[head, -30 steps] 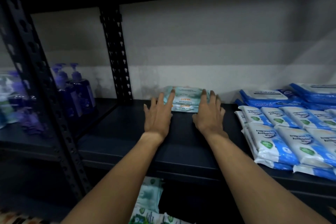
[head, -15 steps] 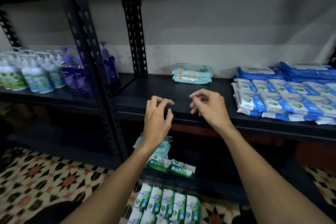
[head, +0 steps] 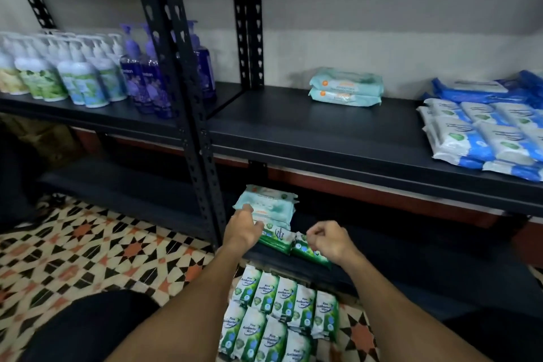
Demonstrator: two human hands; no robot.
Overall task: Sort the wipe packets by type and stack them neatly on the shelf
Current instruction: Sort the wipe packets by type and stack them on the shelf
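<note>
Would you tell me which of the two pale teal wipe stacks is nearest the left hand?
The lower teal stack, right at the left hand; the upper teal stack sits on the shelf above.

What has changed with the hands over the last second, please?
Both hands let go of the teal stack on the upper shelf and dropped to the lower shelf: the left hand is at the teal packets there, the right hand curled above the green packets. The teal stack, blue packets and bottles stayed put.
</note>
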